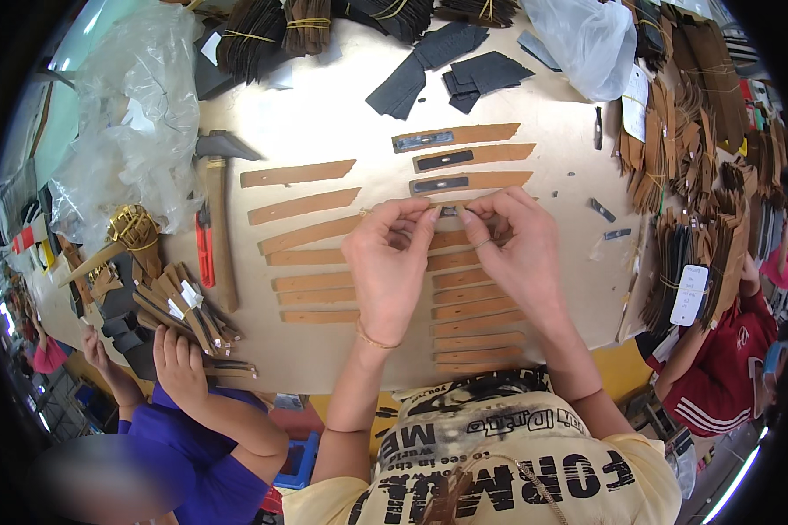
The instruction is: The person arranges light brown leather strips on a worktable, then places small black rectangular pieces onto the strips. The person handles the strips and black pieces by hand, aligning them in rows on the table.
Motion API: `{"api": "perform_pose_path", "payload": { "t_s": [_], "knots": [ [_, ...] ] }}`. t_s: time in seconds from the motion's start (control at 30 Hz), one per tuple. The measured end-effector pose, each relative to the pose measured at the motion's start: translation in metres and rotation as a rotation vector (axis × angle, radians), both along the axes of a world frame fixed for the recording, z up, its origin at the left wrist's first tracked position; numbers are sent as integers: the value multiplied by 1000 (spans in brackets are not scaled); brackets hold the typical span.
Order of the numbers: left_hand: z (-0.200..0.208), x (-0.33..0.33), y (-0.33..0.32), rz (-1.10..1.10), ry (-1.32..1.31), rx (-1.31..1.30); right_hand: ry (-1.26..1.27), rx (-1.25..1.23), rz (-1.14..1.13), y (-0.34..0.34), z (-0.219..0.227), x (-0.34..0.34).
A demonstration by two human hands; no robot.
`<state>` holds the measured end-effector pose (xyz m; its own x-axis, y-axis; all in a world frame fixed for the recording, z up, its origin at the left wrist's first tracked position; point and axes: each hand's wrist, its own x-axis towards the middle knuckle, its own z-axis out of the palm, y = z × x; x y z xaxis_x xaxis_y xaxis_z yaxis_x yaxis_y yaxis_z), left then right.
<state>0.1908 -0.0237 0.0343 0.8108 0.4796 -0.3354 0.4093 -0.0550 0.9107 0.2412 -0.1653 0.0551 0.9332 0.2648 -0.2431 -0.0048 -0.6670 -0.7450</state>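
My left hand and my right hand meet over the right column of brown leather strips. Thumb and forefinger of each pinch an end of a small dark slotted piece, which lies over a strip mostly hidden by my fingers. Just beyond, a brown strip carries a similar dark piece on its left part, and two more such strips lie farther off. Beneath and nearer my hands, several plain strips are laid out in a row. Another column of plain strips lies to the left.
On the left are a hammer, a red cutter and a plastic bag. Black leather pieces lie at the back. Loose dark bits and bundled strips are at right. A co-worker's hand rests at near left.
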Motion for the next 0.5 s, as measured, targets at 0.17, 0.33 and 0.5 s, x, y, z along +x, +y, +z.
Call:
{"api": "perform_pose_path", "payload": {
  "t_s": [0.17,0.33,0.5],
  "knots": [
    [1,0,-1,-9,10,62,-5,-15,-14,2,-3,-2],
    [2,0,-3,-13,-1,99,-73,-63,5,4,-7,-3],
    [1,-1,-5,3,-26,96,-78,-82,20,4,-7,-3]
  ]
}}
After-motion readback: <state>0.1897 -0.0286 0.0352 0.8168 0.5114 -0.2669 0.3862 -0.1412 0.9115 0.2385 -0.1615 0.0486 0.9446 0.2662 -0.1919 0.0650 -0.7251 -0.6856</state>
